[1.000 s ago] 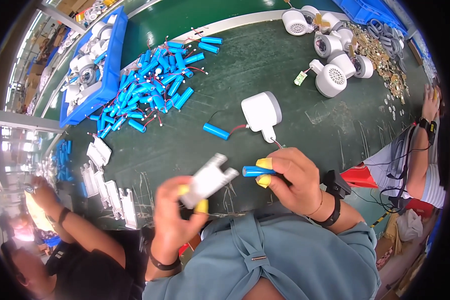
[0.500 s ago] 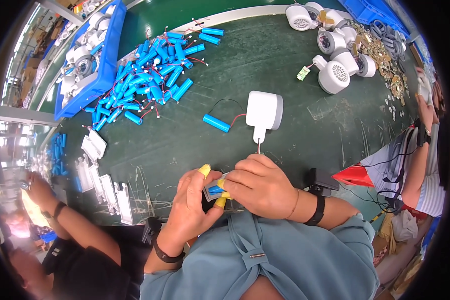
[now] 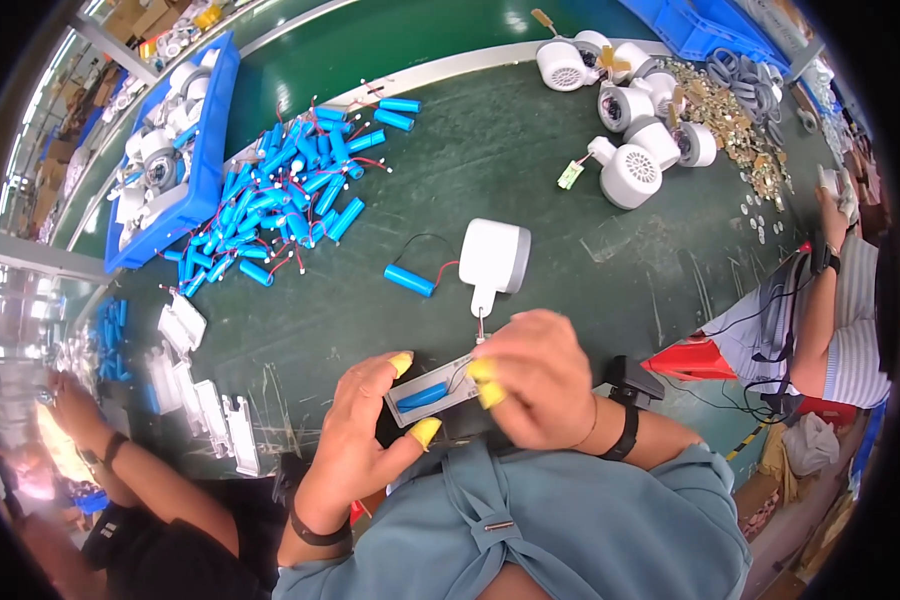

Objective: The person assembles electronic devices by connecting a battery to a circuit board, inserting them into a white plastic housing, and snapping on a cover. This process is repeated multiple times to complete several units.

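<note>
My left hand (image 3: pixel 355 430), with yellow finger cots on thumb and forefinger, grips a shallow pale housing (image 3: pixel 432 402) by its left end and edge. Inside the housing lies a blue cylindrical battery (image 3: pixel 423 396), with a thin wire running toward the right end. Over that right end is my right hand (image 3: pixel 535 385), blurred, its fingers curled and its two yellow-covered tips close together; whatever they pinch is hidden. Just beyond sits a white camera-like unit (image 3: pixel 492 255), its stem and a short cable pointing toward my hands. Another blue battery (image 3: pixel 409 281) is wired to it.
A heap of blue batteries (image 3: pixel 290 180) lies at the far left beside a blue crate (image 3: pixel 215 150). White plastic covers (image 3: pixel 210 415) line the left. White units (image 3: pixel 630 177) and small metal parts (image 3: pixel 735 120) are at far right. Co-workers' arms (image 3: pixel 160 465) show on both sides.
My right hand has drawn back to the right along the housing, uncovering more of it and its battery. The whole scene has shifted a little left and down in view.
</note>
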`<state>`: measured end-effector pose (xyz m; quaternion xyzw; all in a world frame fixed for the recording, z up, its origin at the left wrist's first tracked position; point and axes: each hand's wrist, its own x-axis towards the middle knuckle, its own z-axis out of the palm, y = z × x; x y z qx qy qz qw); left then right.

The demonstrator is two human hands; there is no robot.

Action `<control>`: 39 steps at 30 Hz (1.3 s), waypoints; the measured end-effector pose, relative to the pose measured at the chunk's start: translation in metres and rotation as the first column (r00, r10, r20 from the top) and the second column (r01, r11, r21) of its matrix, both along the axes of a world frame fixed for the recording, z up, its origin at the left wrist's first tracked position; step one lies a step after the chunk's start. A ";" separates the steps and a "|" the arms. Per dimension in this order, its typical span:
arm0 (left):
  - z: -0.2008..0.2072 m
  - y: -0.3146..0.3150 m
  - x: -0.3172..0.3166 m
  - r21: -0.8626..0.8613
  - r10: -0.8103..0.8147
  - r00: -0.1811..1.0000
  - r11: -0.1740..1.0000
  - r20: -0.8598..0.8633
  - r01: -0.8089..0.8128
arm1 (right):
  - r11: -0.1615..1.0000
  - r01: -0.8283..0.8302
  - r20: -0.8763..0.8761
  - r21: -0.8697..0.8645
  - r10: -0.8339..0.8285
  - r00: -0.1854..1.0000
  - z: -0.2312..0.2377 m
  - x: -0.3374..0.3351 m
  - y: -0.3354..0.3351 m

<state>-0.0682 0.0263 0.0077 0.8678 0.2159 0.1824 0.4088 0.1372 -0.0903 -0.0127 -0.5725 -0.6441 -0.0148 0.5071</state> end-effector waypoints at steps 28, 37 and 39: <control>0.092 0.160 -0.178 0.476 0.889 0.451 0.363 0.082 -0.801 | 0.997 -0.004 -0.460 -0.077 -0.032 0.887 -0.018 0.007 -0.011; 0.019 0.222 -0.195 0.463 0.748 0.660 0.560 0.076 -0.687 | 0.989 -0.032 -0.471 -0.146 -0.041 0.881 -0.022 0.007 -0.009; -0.009 0.197 -0.168 0.317 0.691 0.710 0.648 0.136 -0.692 | 0.986 -0.058 -0.519 -0.159 -0.034 0.854 -0.021 0.012 -0.009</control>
